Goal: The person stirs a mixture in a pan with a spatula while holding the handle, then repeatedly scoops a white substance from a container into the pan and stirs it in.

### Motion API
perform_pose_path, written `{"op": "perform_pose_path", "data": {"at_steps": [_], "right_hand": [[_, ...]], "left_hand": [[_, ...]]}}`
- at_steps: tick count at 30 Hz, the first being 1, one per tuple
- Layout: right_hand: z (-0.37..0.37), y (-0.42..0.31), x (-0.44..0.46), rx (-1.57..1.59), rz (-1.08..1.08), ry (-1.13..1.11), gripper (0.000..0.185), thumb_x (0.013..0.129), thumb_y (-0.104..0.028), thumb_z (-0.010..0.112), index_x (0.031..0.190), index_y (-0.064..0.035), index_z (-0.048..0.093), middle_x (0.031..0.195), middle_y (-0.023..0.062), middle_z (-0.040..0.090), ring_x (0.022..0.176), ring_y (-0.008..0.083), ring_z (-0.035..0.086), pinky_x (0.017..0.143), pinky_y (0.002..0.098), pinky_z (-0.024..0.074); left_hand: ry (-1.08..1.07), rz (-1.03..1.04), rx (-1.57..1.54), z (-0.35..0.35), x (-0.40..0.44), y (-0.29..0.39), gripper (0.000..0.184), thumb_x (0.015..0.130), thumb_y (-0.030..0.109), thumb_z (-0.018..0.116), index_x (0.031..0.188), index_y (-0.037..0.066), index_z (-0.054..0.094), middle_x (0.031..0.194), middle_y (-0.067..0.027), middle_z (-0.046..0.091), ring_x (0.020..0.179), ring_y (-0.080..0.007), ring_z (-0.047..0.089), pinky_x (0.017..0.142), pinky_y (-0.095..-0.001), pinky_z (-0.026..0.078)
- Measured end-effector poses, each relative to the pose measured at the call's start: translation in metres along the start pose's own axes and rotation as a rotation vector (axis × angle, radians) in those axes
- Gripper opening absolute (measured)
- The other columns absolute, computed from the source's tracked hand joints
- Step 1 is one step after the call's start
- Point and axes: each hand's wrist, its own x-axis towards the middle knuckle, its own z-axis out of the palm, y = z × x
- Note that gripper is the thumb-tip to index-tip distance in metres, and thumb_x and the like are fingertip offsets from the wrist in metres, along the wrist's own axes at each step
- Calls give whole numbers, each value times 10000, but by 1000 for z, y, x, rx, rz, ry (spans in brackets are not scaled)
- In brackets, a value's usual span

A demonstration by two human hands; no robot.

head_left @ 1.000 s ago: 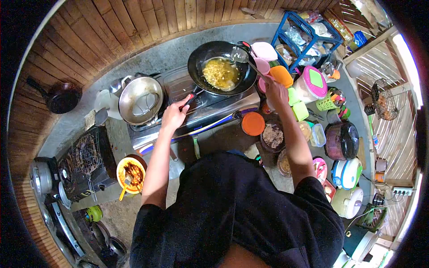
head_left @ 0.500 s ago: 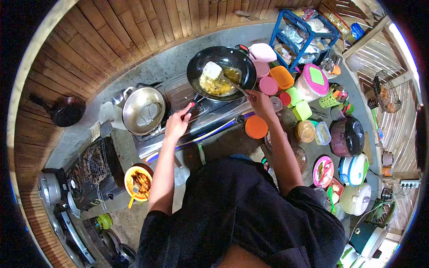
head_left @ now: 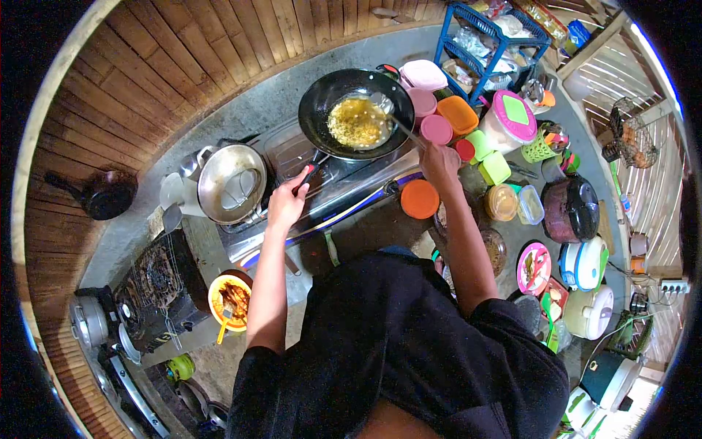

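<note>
A black wok (head_left: 322, 99) sits on the right side of the stove (head_left: 292, 157). Yellowish, bubbling food with small bits (head_left: 357, 128) lies in oil in its bottom. My left hand (head_left: 287, 199) is closed around the wok's black and red handle (head_left: 313, 170). In my right hand (head_left: 439, 162) is a long-handled metal spatula (head_left: 398, 124), its blade over the right part of the food. An empty metal pan (head_left: 212, 179) with a wire rack inside rests on the left burner.
Lidded plastic containers (head_left: 458, 115) crowd the wok's right side, below a blue rack (head_left: 479, 58). An orange lid (head_left: 420, 199) lies near my right forearm. A yellow bowl of dark red food (head_left: 217, 298) is left of my left forearm. A charcoal grill (head_left: 157, 282) stands farther left.
The spatula blade has moved right and away from the food's upper left, where a pale mass showed. My right hand has shifted right and slightly down. My left hand keeps its hold.
</note>
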Motion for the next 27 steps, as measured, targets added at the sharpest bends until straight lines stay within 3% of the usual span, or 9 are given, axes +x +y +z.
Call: {"op": "perform_pose_path", "data": {"at_steps": [2, 4, 7, 11, 16, 20, 22, 25, 27], "right_hand": [[1, 0, 1, 19, 13, -104, 281, 898, -196, 549, 1146, -139, 665, 836, 209, 688, 776, 403, 675, 682, 520, 537], [13, 5, 3, 335, -31, -148, 274, 891, -220, 572, 1119, -116, 684, 908, 225, 689, 840, 405, 672, 735, 518, 532], [16, 1, 5, 397, -7, -240, 279, 905, -211, 605, 1148, -97, 682, 858, 239, 678, 807, 397, 666, 699, 460, 504], [2, -14, 0, 413, -86, -114, 269, 909, -201, 599, 1149, -112, 684, 856, 219, 686, 788, 393, 666, 664, 475, 496], [-26, -20, 1, 69, -115, 18, 393, 910, -180, 527, 1296, -228, 583, 761, 176, 660, 692, 369, 670, 578, 498, 528], [0, 11, 9, -10, -118, 148, 357, 903, -167, 527, 1253, -202, 586, 719, 159, 641, 662, 375, 663, 547, 484, 526], [9, 21, 11, -129, -96, 173, 263, 902, -174, 531, 1149, -158, 618, 712, 156, 642, 661, 379, 664, 561, 480, 532], [16, 28, 12, -112, -47, 0, 324, 947, -259, 511, 1257, -211, 592, 815, 168, 681, 750, 365, 676, 630, 492, 534], [14, 22, 13, -79, -25, -96, 318, 943, -250, 523, 1242, -181, 607, 828, 185, 683, 767, 372, 677, 654, 491, 533]], "left_hand": [[19, 54, 5, -1, -1, 1, 438, 908, 227, 630, 1329, 324, 561, 1162, -158, 655, 986, -327, 673, 848, -362, 508], [10, 35, -9, -3, -2, 4, 433, 908, 231, 629, 1327, 320, 564, 1176, -156, 648, 1012, -333, 661, 861, -366, 508], [6, 19, -14, -3, -2, 5, 430, 910, 244, 628, 1327, 326, 562, 1195, -151, 639, 1042, -340, 648, 878, -371, 506], [-12, -3, 11, -4, -2, 6, 440, 913, 270, 628, 1332, 372, 544, 1204, -143, 636, 1055, -339, 642, 885, -376, 504], [0, -17, 34, -2, -1, 4, 434, 909, 275, 622, 1322, 385, 547, 1182, -135, 647, 1015, -343, 647, 863, -396, 510], [41, 40, 30, -4, -3, 9, 421, 907, 262, 615, 1313, 363, 564, 1152, -132, 660, 953, -340, 661, 825, -405, 521], [-21, -30, 35, -10, -5, 15, 420, 908, 259, 617, 1313, 357, 566, 1134, -123, 668, 921, -334, 669, 801, -397, 527], [-5, -23, 47, -9, -5, 15, 416, 911, 260, 616, 1311, 363, 566, 1116, -118, 674, 892, -331, 674, 779, -394, 531], [29, 18, 43, -5, -4, 9, 416, 911, 268, 618, 1310, 372, 565, 1112, -122, 675, 886, -333, 674, 776, -396, 532]]}}
